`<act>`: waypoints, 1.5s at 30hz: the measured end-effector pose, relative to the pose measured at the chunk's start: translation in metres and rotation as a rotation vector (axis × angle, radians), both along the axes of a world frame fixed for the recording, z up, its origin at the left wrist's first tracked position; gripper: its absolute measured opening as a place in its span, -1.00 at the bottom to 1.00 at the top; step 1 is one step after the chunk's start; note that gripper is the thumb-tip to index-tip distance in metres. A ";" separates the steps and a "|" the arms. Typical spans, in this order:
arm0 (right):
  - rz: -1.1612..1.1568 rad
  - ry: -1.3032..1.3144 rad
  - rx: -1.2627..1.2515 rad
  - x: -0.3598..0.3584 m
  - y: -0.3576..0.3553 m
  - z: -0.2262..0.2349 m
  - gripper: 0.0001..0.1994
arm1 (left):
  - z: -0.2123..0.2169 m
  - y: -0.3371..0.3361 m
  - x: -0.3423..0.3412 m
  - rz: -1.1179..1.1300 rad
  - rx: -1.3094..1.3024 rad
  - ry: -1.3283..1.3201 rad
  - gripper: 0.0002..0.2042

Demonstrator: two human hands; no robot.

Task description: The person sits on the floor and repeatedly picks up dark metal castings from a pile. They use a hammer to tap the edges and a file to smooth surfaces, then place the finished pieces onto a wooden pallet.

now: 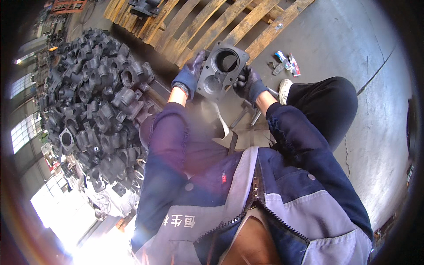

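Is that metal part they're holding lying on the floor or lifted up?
Lifted up. Both gloved hands, left hand and right hand, grip the metal part by its edges above the floor.

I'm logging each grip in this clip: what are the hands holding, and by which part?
Both hold one dark grey metal casting with round bores: the left hand grips its left edge, the right hand its right edge.
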State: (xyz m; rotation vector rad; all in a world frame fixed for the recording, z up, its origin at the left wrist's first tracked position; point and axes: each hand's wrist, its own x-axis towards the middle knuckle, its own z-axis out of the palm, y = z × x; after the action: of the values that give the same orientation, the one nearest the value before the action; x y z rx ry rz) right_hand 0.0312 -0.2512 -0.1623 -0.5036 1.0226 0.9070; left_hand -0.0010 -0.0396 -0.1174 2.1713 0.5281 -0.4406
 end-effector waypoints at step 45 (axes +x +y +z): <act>1.273 -0.221 -0.657 -0.120 -0.128 -0.224 -0.67 | -0.143 -0.181 -0.047 0.103 0.119 0.415 -0.60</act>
State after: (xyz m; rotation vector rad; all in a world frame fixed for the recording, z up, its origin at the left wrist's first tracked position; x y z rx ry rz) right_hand -0.0888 -0.3788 -0.3865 -1.8903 0.7047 1.5462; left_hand -0.0477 -0.2210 -0.2600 2.1583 0.9085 -0.8287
